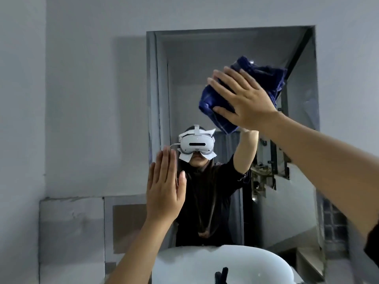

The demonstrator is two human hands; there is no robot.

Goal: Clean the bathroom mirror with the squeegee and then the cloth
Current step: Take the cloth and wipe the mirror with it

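Observation:
The bathroom mirror (205, 83) hangs on the grey wall straight ahead. A dark blue cloth (264, 78) is pressed flat against the glass in its upper right part under my right hand (244, 97), whose fingers are spread over it. My left hand (166, 185) lies flat with fingers together on the mirror's lower left edge and holds nothing. The glass reflects a person in dark clothing wearing a white headset. I see no squeegee that I can identify.
A white basin (205, 265) sits below the mirror, with a dark tap-like object (222, 275) at its near edge. A grey tiled panel (71, 228) covers the wall at lower left. The reflection shows a doorway and shelves behind.

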